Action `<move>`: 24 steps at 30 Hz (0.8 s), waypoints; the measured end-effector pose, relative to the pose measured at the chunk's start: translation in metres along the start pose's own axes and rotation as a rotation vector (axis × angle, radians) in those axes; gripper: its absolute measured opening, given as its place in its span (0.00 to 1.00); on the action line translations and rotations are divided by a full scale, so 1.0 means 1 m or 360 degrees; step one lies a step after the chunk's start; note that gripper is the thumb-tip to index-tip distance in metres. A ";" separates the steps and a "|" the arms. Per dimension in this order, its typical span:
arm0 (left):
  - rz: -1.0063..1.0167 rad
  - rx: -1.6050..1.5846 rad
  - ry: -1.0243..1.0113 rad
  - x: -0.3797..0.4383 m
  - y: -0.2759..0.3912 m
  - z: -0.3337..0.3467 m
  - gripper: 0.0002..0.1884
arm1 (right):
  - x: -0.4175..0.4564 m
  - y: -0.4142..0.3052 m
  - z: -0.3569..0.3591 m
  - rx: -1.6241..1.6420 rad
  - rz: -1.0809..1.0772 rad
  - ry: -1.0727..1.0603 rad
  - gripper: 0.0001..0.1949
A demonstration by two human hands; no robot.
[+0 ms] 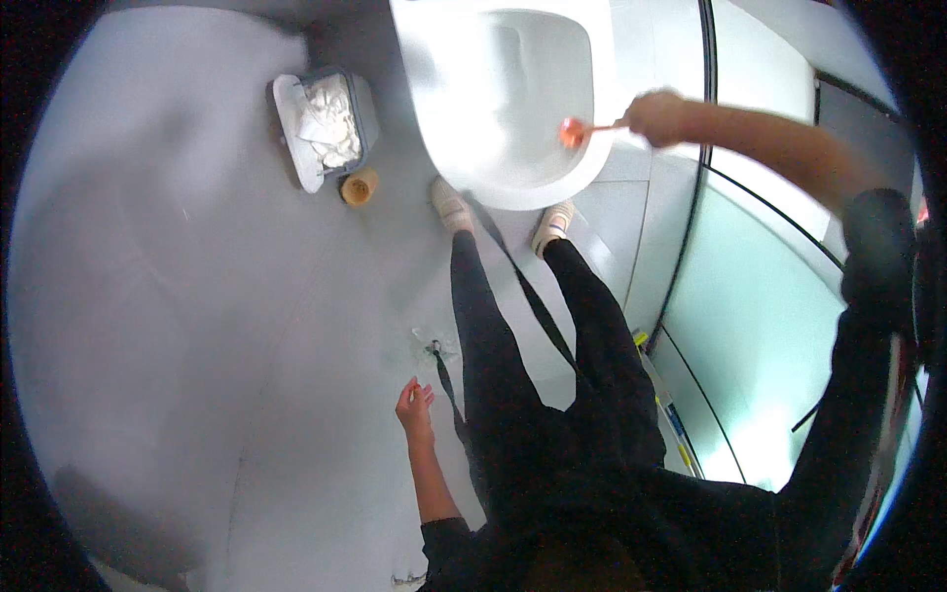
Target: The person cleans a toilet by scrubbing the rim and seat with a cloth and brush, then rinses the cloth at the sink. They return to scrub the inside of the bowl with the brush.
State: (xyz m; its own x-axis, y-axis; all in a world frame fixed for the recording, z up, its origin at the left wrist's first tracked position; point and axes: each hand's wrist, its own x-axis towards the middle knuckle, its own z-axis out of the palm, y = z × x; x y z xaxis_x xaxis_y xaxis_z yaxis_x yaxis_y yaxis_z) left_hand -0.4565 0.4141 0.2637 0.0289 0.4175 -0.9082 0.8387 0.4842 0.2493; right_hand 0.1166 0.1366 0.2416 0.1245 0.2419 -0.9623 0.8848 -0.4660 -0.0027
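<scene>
My right hand is closed around the handle of an orange-pink toilet brush. The brush head is over the inside of a white toilet bowl, near the bowl's right front rim. My left hand hangs low on the left of my legs, its fingers loosely curled; whether something small lies between them cannot be made out. Dark straps hang down beside and between my legs.
Left of the toilet stands a grey bin full of white paper, its white lid tipped outward. A small tan round container is beside it. On the right are black-framed frosted glass panels. My shoes are at the toilet's base.
</scene>
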 end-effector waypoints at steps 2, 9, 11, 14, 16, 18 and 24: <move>0.0019 -0.0051 0.0048 -0.012 0.017 0.003 0.20 | 0.004 0.016 -0.024 -0.0279 0.0345 0.0049 0.17; -0.0092 -0.0064 0.0012 -0.005 0.009 0.001 0.19 | 0.000 0.004 0.013 -0.0080 0.0160 0.0344 0.15; -0.0133 -0.0073 0.0023 -0.004 0.000 -0.002 0.19 | -0.011 -0.043 0.009 0.0519 0.0191 -0.0171 0.18; -0.0219 0.0032 -0.0036 0.003 -0.007 -0.004 0.19 | -0.012 -0.068 0.022 0.0448 0.0243 -0.0252 0.16; -0.0082 0.0318 -0.0038 -0.005 0.009 0.001 0.18 | -0.002 -0.048 0.027 0.0199 0.0229 -0.0164 0.19; -0.0113 0.0101 -0.0051 0.005 0.013 0.000 0.18 | 0.019 -0.015 0.027 0.0138 0.0120 0.0075 0.23; -0.0139 0.0059 0.0024 0.018 0.025 0.003 0.17 | 0.059 -0.022 0.056 0.0248 0.0231 0.0317 0.29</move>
State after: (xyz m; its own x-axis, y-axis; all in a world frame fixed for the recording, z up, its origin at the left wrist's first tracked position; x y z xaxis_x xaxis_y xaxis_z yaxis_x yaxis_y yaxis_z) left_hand -0.4331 0.4313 0.2523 -0.0529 0.3864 -0.9208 0.8572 0.4906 0.1566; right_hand 0.0794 0.1134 0.1697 0.3443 0.3184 -0.8832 0.7736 -0.6293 0.0746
